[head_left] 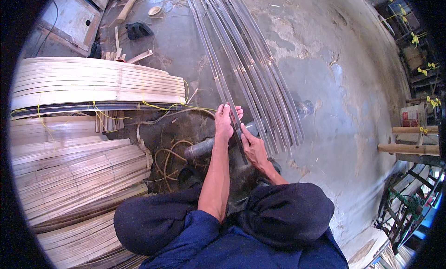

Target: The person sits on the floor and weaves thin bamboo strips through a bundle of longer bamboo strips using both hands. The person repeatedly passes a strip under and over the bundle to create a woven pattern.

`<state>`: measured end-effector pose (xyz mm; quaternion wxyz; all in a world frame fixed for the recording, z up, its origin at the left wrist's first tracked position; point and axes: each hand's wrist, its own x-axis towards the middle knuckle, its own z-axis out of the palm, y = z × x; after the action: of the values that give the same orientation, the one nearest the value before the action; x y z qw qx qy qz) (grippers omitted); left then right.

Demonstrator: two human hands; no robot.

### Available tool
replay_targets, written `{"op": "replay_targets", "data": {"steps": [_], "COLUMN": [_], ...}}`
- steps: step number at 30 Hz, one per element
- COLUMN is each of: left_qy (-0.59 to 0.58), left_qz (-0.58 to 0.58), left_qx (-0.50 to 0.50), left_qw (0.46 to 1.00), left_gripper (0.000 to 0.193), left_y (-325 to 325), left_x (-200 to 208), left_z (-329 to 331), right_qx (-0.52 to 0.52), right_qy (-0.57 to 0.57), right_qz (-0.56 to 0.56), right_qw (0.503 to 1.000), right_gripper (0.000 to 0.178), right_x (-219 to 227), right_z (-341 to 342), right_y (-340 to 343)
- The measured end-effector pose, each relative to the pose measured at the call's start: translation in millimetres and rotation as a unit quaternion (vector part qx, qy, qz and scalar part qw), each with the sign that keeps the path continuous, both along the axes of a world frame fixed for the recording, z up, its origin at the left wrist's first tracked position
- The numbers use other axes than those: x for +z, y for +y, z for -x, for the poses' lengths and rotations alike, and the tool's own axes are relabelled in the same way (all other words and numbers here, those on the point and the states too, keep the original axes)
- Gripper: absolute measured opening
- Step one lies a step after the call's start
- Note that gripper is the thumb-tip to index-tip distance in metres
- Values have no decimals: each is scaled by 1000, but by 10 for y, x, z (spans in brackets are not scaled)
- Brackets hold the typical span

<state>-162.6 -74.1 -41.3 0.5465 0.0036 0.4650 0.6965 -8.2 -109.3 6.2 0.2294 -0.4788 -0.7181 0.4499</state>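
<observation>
Two bare hands hold a long, dark strip at the middle of the frame. It runs from the top edge, left of centre, down to a lower end just above the person's knees. The left hand (224, 125) is closed on the strip (240, 147), thumb uppermost, with fingertips showing past its right side. Nearer the lower end, the right hand (255, 149) pinches it from the right; the undersides of those fingers are hidden. The hands are close together but apart.

Right of the held piece, more strips (252, 64) lie side by side on a grey floor (353, 111), reaching to the top of the frame. Pale slats (100, 85) are stacked at the left, some tied with yellow cord. A tan coil (162, 160) lies left of the left forearm.

Such a long piece probably handles best with the left hand as a steady support and the right light enough to feel the edge. Keeping its far length low should limit whipping, and fingertips are best kept off sharp edges, where splinters could catch.
</observation>
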Motion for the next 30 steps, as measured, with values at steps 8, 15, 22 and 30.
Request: {"op": "replay_targets", "data": {"steps": [8,15,22,30], "left_qy": [36,-80,-103,-7], "left_qz": [-14,-8,-34,31], "left_qx": [-39,-3,-6,13], "left_qw": [998,997,994,999], "left_gripper": [23,24,22,26], "left_y": [-88,3,-17,6], "left_x": [-123,-62,-127,-161], "left_z": [103,54,140,108], "right_qx": [84,96,103,32], "right_qy": [-77,17,-46,7], "right_qz": [-22,76,127,-85], "right_qw": [993,992,985,996], "right_gripper": [45,40,41,33], "right_x": [-26,53,209,267], "right_z": [-48,-209,-172,-506], "right_y": [67,226,169,-117]}}
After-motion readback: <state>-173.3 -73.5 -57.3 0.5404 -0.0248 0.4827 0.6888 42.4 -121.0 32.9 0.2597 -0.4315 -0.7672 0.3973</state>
